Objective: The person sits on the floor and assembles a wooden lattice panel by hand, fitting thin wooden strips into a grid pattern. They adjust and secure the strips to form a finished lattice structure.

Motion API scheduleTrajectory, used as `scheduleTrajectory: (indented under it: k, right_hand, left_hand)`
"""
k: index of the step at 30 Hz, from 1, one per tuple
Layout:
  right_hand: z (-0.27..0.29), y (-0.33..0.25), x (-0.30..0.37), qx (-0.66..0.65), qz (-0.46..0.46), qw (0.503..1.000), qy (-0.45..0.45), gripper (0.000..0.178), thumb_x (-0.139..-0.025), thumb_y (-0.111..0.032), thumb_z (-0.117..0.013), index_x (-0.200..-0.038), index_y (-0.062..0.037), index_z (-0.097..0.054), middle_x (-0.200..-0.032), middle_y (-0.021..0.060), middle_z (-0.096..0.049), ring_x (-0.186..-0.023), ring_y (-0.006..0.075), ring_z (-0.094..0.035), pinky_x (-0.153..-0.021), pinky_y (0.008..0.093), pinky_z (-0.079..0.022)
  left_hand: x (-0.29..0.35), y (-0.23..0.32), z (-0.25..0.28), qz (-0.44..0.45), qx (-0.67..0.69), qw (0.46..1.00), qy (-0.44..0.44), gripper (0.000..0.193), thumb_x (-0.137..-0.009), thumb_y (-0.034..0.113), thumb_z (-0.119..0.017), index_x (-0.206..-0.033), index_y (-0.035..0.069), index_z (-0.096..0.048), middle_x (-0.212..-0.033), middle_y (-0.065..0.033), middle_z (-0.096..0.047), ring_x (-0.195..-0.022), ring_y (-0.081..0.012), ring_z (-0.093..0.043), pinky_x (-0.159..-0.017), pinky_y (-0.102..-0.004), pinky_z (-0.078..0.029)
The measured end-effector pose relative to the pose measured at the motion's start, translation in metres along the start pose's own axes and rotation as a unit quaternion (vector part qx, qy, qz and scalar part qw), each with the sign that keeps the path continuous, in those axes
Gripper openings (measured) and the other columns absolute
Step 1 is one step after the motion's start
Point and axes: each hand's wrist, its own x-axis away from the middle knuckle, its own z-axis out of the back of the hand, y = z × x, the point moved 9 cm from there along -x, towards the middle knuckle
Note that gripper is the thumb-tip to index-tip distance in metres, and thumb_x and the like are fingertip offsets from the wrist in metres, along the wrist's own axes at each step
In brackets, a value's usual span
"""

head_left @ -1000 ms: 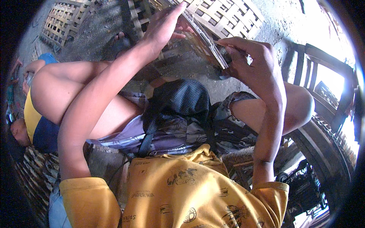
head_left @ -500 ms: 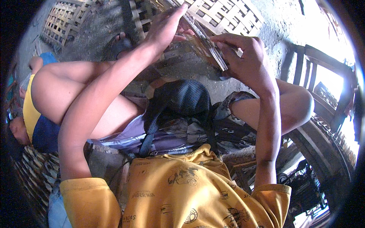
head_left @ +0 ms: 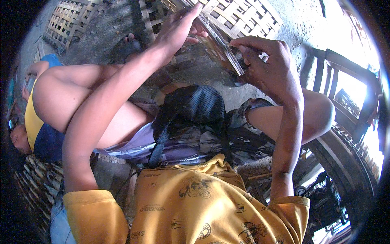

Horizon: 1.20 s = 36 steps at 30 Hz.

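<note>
A bundle of thin, flat, pale-edged strips (head_left: 221,42), seemingly split bamboo or wood, slants down to the right in front of me. My left hand (head_left: 176,30) grips its upper part, thumb stretched along the top and fingers showing beneath. At the lower end is my right hand (head_left: 268,63), its thumb and forefinger pinched together beside the bundle on what looks like one thin light strip (head_left: 233,45). The other right fingers are curled, and the palm side is hidden. Behind the bundle lies a woven lattice panel (head_left: 243,18) of flat light strips.
Another woven piece (head_left: 71,18) stands at the far left. A person in yellow and dark blue (head_left: 46,138) is close on my left. To the right stands a dark wooden chair-like frame (head_left: 353,69). A black mesh item (head_left: 199,105) rests between my bent legs.
My right hand has shifted slightly right, its wrist turning outward, with the finger and thumb still pinched by the bundle. My left hand stays almost in place.
</note>
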Motion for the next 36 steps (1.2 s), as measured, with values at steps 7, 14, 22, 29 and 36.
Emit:
scheduleTrajectory:
  k: [7,14,22,29,36]
  right_hand:
    - [-0.01,-0.001,-0.001,-0.007,-0.005,0.999,-0.046,0.022,-0.099,-0.01,-0.063,-0.113,-0.0032,-0.079,-0.065,0.0065,-0.067,-0.058,0.013,-0.071,-0.055,0.0302,-0.056]
    - [-0.011,0.008,0.007,0.001,-0.054,0.994,-0.09,0.021,-0.1,-0.006,-0.062,-0.113,-0.0022,-0.078,-0.078,0.0096,-0.074,-0.068,0.016,-0.076,-0.062,0.0291,-0.061]
    - [-0.001,0.004,0.008,0.059,-0.048,0.994,-0.077,0.015,-0.091,-0.013,-0.072,-0.103,-0.013,-0.081,-0.086,0.0176,-0.074,-0.081,0.0353,-0.072,-0.078,0.0441,-0.056]
    - [-0.002,0.002,0.012,0.133,0.008,0.985,-0.11,0.017,-0.094,-0.009,-0.07,-0.107,-0.0072,-0.08,-0.088,0.0136,-0.078,-0.075,0.0215,-0.075,-0.075,0.0337,-0.06]
    - [0.002,0.003,0.004,0.044,-0.048,0.995,-0.076,0.017,-0.093,-0.013,-0.07,-0.106,-0.0095,-0.08,-0.088,0.0177,-0.075,-0.082,0.0316,-0.074,-0.077,0.0428,-0.059]
  left_hand:
    - [0.005,0.009,-0.004,-0.034,0.009,0.999,-0.027,0.058,-0.107,0.062,-0.04,-0.125,0.012,-0.063,-0.098,-0.0068,-0.073,-0.088,-0.0154,-0.073,-0.071,-0.0345,-0.063]
    - [0.009,0.015,-0.002,-0.032,-0.007,0.999,0.015,0.057,-0.108,0.059,-0.041,-0.128,0.011,-0.062,-0.1,-0.0068,-0.073,-0.087,-0.0149,-0.072,-0.07,-0.0331,-0.064]
    - [-0.003,0.0,-0.002,-0.027,-0.002,1.0,-0.012,0.056,-0.107,0.06,-0.041,-0.127,0.011,-0.062,-0.1,-0.0063,-0.073,-0.086,-0.014,-0.072,-0.07,-0.0323,-0.064]
    - [0.006,0.011,-0.006,-0.039,0.002,0.999,0.002,0.055,-0.108,0.059,-0.04,-0.125,0.011,-0.061,-0.097,-0.0049,-0.072,-0.084,-0.0128,-0.072,-0.069,-0.0311,-0.063]
    - [-0.005,-0.006,-0.001,-0.01,0.012,1.0,-0.013,0.053,-0.108,0.059,-0.041,-0.118,0.012,-0.063,-0.092,-0.0032,-0.071,-0.082,-0.0123,-0.072,-0.068,-0.0307,-0.062]
